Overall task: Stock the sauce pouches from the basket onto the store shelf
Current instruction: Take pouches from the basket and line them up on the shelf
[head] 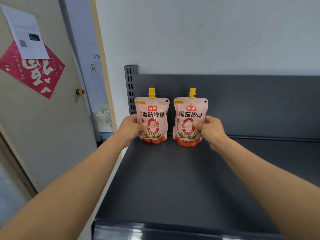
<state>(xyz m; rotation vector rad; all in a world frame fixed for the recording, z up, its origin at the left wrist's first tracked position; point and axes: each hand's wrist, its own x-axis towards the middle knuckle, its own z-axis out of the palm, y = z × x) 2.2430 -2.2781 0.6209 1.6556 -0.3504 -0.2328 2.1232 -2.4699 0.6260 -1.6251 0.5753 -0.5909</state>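
Filling most of the view, the dark grey shelf (173,179) sits right of a beige door (52,132) with a red paper square (34,73) on it. The left pouch (153,110) and right pouch (190,110), pink with tomato art and yellow caps, stand upright side by side near its back panel. Left hand (130,127) grips the left one by its outer edge, right hand (210,129) grips the right one likewise.

Both forearms are bare along their whole visible length above the shelf (173,179), wrists uncovered. The left hand (131,127) and right hand (210,129), near the shelf's back, are bare too.
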